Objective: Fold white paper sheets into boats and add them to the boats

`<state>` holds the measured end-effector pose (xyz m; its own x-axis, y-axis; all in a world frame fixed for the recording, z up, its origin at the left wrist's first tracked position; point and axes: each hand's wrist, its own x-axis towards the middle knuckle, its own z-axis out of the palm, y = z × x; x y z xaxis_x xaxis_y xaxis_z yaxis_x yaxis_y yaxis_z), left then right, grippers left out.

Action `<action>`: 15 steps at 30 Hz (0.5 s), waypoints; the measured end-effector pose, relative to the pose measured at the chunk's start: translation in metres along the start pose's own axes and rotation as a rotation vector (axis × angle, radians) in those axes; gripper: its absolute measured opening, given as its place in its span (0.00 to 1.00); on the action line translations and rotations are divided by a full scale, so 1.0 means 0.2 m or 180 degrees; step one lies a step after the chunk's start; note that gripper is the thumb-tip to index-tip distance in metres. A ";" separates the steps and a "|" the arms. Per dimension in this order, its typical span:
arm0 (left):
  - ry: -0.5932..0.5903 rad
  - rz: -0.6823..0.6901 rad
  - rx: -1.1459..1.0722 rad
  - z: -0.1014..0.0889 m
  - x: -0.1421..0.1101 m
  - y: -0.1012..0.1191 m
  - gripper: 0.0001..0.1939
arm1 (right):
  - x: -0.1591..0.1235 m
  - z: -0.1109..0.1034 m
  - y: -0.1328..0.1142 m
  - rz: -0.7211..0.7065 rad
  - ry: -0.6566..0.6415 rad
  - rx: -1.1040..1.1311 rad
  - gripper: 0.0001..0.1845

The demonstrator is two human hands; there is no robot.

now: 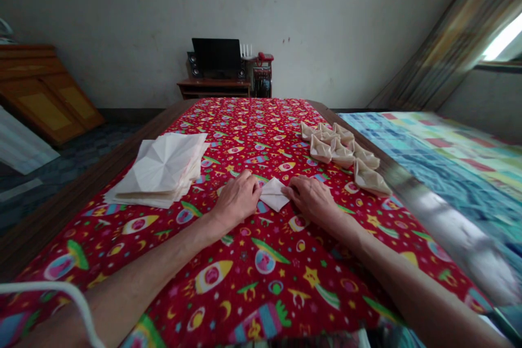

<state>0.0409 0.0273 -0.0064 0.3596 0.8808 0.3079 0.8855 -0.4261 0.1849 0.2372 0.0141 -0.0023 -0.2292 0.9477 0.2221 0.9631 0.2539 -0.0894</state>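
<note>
A small folded piece of paper (274, 193), off-white and diamond-shaped, lies on the red patterned cloth (244, 272) between my hands. At its left corner my left hand (240, 196) pinches the edge with thumb and fingers. My right hand (310, 196) grips the right corner the same way, with its fingers curled. Left of my hands rests a stack of creased paper sheets (163, 166), the top one showing folds that fan out from its middle. To the right sit several folded paper boats (342, 152), grouped close together near the cloth's edge.
The cloth covers a dark wooden table (134, 152). A bed with a blue patterned cover (411, 157) stands along the right side. At the far wall are a monitor (217, 57) and a red telephone (265, 57). A white cable (53, 286) crosses the lower left.
</note>
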 end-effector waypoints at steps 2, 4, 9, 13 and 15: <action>0.0131 0.0037 -0.0244 0.00 0.00 -0.01 0.03 | 0.00 0.00 0.00 -0.0030 -0.0046 -0.0018 0.16; 0.0321 0.0250 -0.0371 0.00 0.00 -0.02 0.04 | 0.01 -0.01 0.00 -0.0055 -0.0085 -0.0024 0.16; 0.0511 0.1192 0.0064 -0.02 -0.03 0.00 0.08 | 0.01 -0.02 0.00 -0.0001 -0.0147 -0.0043 0.16; 0.0174 0.1500 0.0079 -0.03 -0.07 0.03 0.13 | 0.01 -0.02 0.00 -0.0019 -0.0117 0.0000 0.16; 0.0046 0.1497 -0.0064 -0.03 -0.09 0.03 0.17 | 0.01 -0.01 0.01 -0.0044 -0.0064 0.0037 0.16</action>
<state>0.0376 0.0073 -0.0051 0.7162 0.5882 0.3755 0.6215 -0.7824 0.0403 0.2388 0.0157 -0.0002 -0.2454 0.9477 0.2039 0.9582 0.2691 -0.0976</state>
